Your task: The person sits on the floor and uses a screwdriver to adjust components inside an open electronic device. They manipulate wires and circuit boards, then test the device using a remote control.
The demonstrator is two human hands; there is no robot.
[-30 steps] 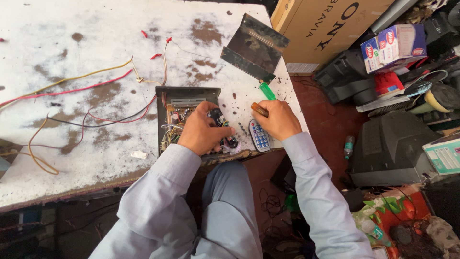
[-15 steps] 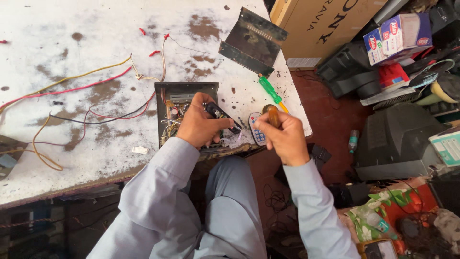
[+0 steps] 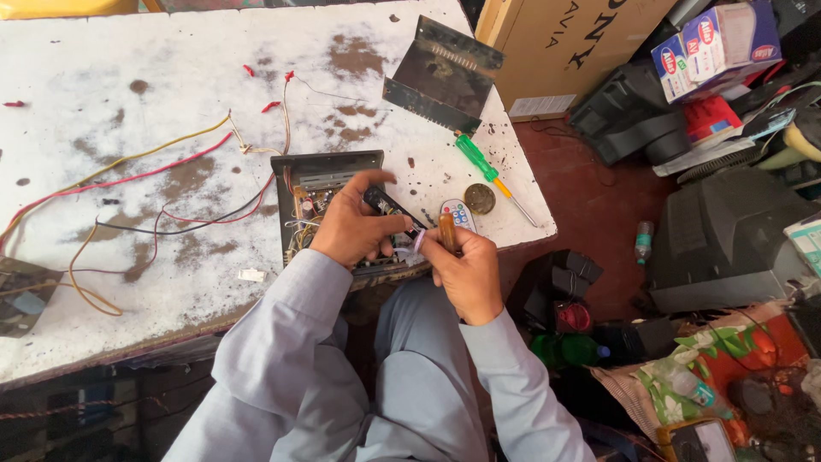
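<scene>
Holding a small black part (image 3: 389,205) in left hand (image 3: 352,229), right hand (image 3: 466,272) gripping brown-handled tool (image 3: 446,231), open chassis (image 3: 321,184) beneath

The left hand (image 3: 352,229) covers the near right part of the open electronics chassis (image 3: 329,184), so the board beneath it is hidden; the black part (image 3: 389,208) in its fingers is too small to identify; the right hand (image 3: 466,269) hides all but the brown handle (image 3: 446,231) of its tool, the tip unseen; the remote control (image 3: 462,214) is half covered; the cardboard box (image 3: 564,43) is cut off by the top edge; the person's legs leave the frame below.
</scene>
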